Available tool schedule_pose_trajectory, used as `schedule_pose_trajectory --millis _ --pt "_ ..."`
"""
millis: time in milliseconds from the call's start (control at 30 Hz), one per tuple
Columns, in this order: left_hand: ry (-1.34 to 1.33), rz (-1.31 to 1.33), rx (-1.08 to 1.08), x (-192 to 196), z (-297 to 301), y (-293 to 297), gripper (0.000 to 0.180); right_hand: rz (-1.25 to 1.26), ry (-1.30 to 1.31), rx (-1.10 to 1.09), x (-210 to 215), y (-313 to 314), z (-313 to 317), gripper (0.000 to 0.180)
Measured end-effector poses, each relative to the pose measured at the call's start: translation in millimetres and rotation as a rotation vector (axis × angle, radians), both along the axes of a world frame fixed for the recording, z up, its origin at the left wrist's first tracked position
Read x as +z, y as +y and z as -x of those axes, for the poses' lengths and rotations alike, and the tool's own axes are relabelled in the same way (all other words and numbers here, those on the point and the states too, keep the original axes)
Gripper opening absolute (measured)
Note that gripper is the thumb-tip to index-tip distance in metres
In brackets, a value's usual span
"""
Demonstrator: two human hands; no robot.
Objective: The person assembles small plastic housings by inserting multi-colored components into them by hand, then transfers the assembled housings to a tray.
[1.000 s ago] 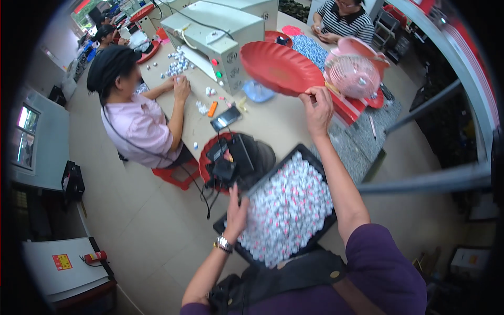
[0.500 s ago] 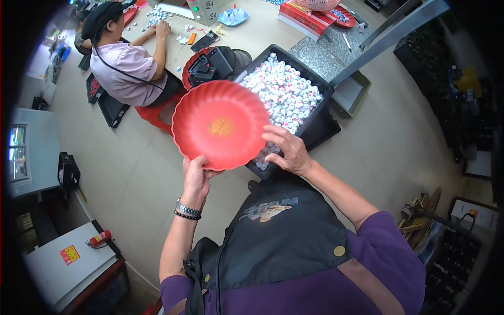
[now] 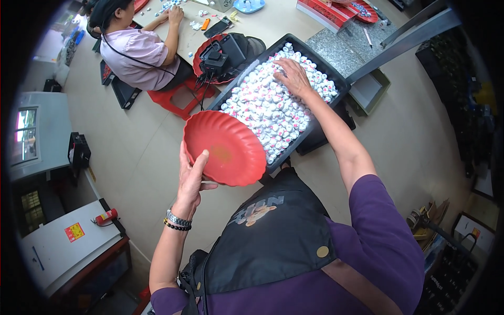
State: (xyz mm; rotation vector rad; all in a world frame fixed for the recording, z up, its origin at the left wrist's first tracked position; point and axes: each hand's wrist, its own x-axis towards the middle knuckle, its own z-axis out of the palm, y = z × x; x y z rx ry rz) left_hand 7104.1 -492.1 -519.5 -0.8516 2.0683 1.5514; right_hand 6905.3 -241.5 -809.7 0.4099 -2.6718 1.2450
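Observation:
My left hand (image 3: 190, 176) grips the near-left rim of a red plate with a scalloped edge (image 3: 231, 149), thumb on its inner face. Tilted toward the crate, the plate shows only a yellowish mark at its middle. To its right stands a black plastic crate (image 3: 318, 59) heaped with small round white pieces with pink-red marks (image 3: 257, 107); I cannot tell exactly what they are. Over the far part of this heap lies my right hand (image 3: 295, 79), palm down with fingers spread, touching the pieces and holding none that I can see.
Beyond the crate, a worktable (image 3: 278, 23) bears a red box (image 3: 325, 16) and a blue dish (image 3: 249, 5). Black devices with cables (image 3: 223, 55) sit by its edge. At left a co-worker (image 3: 139, 50) sits on a red stool (image 3: 181, 100). A metal post (image 3: 401, 44) slants over the crate's right corner.
My right hand has left the plate's rim and moved far and right onto the white pieces. The plate, now in my left hand alone, has come nearer and tilted, uncovering more of the crate.

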Motion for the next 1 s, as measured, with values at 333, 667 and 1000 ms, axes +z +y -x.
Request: schedule_pose_trajectory --millis 333,667,1000 --pt "-0.076 0.073 -0.044 -7 63 36 0.081 -0.093 -0.186 0.098 -16 -17 12 0.044" --pt "-0.038 0.042 -0.089 -1 79 62 0.093 -0.071 -0.185 0.060 3 -13 -6 0.035" --pt "-0.043 0.032 -0.062 -1 59 68 0.092 -0.084 -0.097 -0.063 6 -16 -28 0.033"
